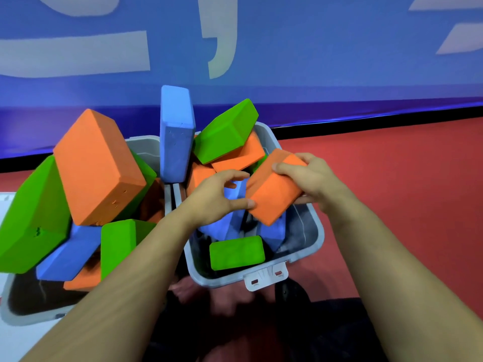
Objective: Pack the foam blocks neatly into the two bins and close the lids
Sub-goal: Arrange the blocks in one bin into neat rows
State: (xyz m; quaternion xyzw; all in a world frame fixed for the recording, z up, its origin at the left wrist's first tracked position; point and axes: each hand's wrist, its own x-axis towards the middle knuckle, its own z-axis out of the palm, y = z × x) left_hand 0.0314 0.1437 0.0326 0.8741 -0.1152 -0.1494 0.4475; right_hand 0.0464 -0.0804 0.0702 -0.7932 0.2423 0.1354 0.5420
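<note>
A: Forearms came in from the near edge, both bare, over the right bin (317,231). Hands?

B: Right hand (311,176) gripped an orange block (271,194), fingers curled over its far end, thumb under the near right side. Block was tilted, held above the right bin's opening. Left hand (217,197) sat at the block's left edge, thumb tip touching its near-left corner, fingers curled above. Couldn't tell if those fingers pinched the orange block or just hovered over the blue blocks (235,220) below.

A: Contents, right bin?

B: Grey bin, lid not on, latch tab (265,278) at the near rim. Green block (236,253) lay flat near the front wall. Blue ones stood jammed in the middle. At the far end another orange block (239,155) with a green block (224,131) tilted on top, sticking over the rim.

A: Left bin?

B: Left bin (15,314), also grey, overfilled, messy. Big orange block (96,165) leaned on top, big green block (28,218) at far left, a blue block (65,254) and a smaller green one (117,244) near the front. Tall blue block (176,131) stood upright between the two bins.

A: Floor?

B: Red floor (392,178), blue banner (313,61) with pale lettering behind.
</note>
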